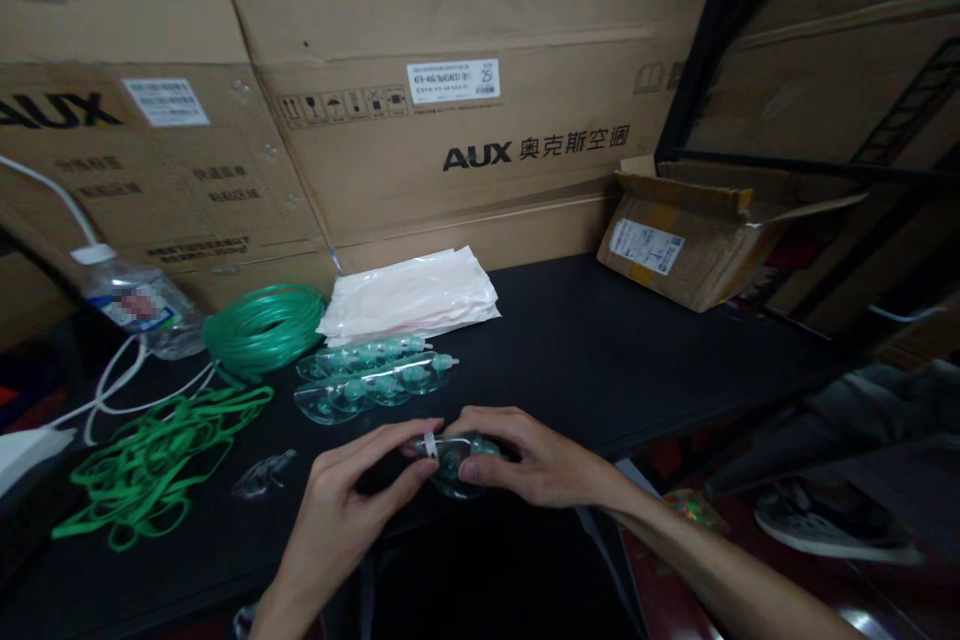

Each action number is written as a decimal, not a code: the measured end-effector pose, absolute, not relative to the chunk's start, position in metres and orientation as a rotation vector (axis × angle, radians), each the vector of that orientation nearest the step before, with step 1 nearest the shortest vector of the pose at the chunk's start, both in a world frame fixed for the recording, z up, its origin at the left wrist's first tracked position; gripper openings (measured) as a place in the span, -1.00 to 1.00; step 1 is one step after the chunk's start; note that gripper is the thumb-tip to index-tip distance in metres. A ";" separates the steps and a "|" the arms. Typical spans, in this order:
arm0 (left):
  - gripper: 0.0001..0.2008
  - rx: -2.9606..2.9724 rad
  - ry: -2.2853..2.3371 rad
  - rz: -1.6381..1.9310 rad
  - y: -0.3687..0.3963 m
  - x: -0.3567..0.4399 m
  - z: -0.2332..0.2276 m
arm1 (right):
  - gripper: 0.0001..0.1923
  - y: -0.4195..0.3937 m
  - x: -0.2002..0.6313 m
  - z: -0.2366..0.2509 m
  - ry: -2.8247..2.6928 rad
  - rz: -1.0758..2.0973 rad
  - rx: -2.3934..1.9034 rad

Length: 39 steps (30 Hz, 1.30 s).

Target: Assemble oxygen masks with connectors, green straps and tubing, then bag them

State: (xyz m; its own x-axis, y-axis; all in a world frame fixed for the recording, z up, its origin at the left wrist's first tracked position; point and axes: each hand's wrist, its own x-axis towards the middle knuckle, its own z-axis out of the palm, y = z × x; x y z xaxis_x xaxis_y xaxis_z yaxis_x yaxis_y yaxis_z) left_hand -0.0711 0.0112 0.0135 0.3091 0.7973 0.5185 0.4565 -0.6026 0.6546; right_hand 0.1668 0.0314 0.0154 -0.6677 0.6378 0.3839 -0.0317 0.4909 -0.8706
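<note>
Both of my hands meet over the front edge of a black table (600, 350). A clear, green-tinted plastic mask (454, 465) sits between them. My right hand (525, 460) wraps around the mask from the right. My left hand (352, 495) pinches a small white piece (430, 445) at the mask's left end with thumb and forefinger. Just behind my hands lie rows of the same clear green masks (371, 380), stacked and overlapping.
A coil of green tubing (262, 325) and loose green elastic bands (150, 465) lie at the left, by a water bottle (139, 305) and white cables. A stack of white pouches (412, 300) lies behind. An open cardboard box (690, 240) stands at the right. Big cartons form the back wall.
</note>
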 end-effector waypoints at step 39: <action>-0.48 0.988 1.262 1.346 0.004 -0.028 0.008 | -0.51 0.020 0.136 -0.018 -1.858 0.339 -0.788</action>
